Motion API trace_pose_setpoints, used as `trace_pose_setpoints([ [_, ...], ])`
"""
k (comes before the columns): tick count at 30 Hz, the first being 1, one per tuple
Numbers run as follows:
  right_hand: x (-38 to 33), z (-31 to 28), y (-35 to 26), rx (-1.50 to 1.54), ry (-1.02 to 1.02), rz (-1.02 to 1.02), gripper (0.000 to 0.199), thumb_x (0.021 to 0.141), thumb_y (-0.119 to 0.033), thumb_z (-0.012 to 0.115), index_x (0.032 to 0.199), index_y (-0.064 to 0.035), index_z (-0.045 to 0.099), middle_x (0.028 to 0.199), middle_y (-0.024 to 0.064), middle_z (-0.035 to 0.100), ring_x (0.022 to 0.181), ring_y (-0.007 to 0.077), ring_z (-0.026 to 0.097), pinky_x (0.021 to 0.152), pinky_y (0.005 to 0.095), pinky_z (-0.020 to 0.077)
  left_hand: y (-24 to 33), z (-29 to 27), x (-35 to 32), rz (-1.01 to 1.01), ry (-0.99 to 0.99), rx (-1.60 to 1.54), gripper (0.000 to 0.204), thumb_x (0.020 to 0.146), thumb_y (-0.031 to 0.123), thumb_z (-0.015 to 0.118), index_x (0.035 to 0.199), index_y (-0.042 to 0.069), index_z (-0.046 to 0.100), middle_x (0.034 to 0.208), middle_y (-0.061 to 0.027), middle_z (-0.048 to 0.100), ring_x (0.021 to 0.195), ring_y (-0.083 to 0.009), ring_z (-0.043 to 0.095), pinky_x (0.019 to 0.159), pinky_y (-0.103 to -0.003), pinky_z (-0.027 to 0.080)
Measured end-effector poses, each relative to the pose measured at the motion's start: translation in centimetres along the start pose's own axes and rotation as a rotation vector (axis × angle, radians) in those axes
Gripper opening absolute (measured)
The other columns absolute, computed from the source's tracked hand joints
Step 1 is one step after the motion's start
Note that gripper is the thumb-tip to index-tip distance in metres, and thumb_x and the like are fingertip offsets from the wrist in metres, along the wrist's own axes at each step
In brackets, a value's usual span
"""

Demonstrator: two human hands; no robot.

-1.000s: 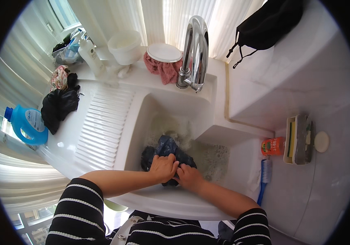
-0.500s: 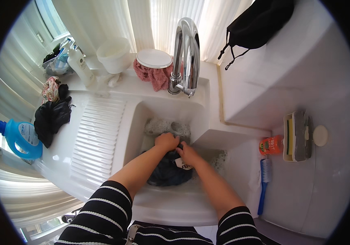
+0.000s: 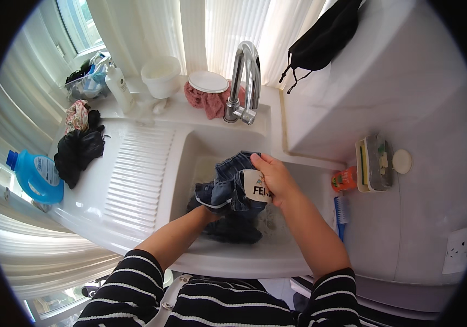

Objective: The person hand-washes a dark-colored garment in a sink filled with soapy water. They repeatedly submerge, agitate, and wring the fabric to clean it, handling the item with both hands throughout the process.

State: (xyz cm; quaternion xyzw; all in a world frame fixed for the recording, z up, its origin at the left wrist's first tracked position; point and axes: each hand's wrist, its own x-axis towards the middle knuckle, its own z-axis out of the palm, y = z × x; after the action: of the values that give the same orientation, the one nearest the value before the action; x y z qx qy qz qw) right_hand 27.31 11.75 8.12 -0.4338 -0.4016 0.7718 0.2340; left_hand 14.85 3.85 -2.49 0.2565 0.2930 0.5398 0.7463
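Wet dark blue denim jeans [image 3: 226, 188] hang bunched over the sink [image 3: 233, 264], their lower part lying in the basin. With closed fingers, my right hand [image 3: 275, 178] grips their upper edge beside a pale printed patch [image 3: 253, 185]. My left hand [image 3: 209, 212] reaches in under the folds from the left; cloth covers its fingers, so I cannot see how they are held. A chrome faucet [image 3: 249, 71] rises behind the basin.
Left of the basin is a ribbed washboard [image 3: 135, 174], with black cloth [image 3: 78, 155] and a blue detergent jug [image 3: 37, 177] beyond. A pink cloth [image 3: 209, 103] lies by the faucet. On the right are a blue brush [image 3: 341, 215] and an orange-red packet [image 3: 344, 179].
The jeans have been lifted partly out of the basin and spread. My right hand has moved up and right with their edge; my left hand has gone under the fabric. The view has shifted slightly.
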Motion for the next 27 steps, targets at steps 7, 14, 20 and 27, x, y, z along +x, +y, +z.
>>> trace_pose_setpoints([
  [7,5.9,-2.0,5.2,0.387,0.276,0.021,0.026,0.096,-0.028,0.052,0.113,-0.0070,0.052,0.104,0.0106,0.062,0.092,0.0248,0.063,0.075,0.0428,0.0538,-1.8,-0.1,-3.8,-0.510,0.239,-0.518,0.058,0.093,0.053,0.043,0.133,0.011,0.048,0.130,-0.0084,0.055,0.121,-0.0264,0.051,0.105,-0.043,0.037],
  [14,4.5,-4.9,12.1,-0.519,0.375,-0.183,0.075,0.086,-0.036,0.067,0.143,-0.0067,0.029,0.133,0.0187,0.044,0.124,0.0307,0.045,0.103,0.0418,0.0361,-4.2,-6.9,-2.6,-0.258,0.596,-0.293,0.049,0.093,0.046,0.047,0.124,0.008,0.053,0.123,-0.0114,0.059,0.117,-0.0272,0.054,0.101,-0.043,0.041],
  [20,-0.8,-1.8,19.6,-0.953,0.308,-0.349,0.056,0.073,-0.023,0.073,0.123,-0.0058,0.054,0.117,0.0182,0.058,0.112,0.0351,0.054,0.093,0.0386,0.0437,-3.5,-6.6,-3.1,-0.159,0.220,-0.441,0.025,0.087,0.019,0.055,0.110,0.009,0.057,0.105,-0.0059,0.063,0.092,-0.0216,0.062,0.083,-0.036,0.050],
  [27,-1.2,-4.9,17.4,0.058,0.242,-0.091,0.021,0.072,-0.004,0.054,0.089,0.0045,0.062,0.073,0.0136,0.062,0.053,0.0235,0.059,0.058,0.0369,0.0511,-6.3,-9.9,-1.4,-0.439,0.367,1.028,0.038,0.081,0.025,0.056,0.113,0.006,0.062,0.106,-0.0096,0.064,0.094,-0.0194,0.062,0.088,-0.032,0.046],
])
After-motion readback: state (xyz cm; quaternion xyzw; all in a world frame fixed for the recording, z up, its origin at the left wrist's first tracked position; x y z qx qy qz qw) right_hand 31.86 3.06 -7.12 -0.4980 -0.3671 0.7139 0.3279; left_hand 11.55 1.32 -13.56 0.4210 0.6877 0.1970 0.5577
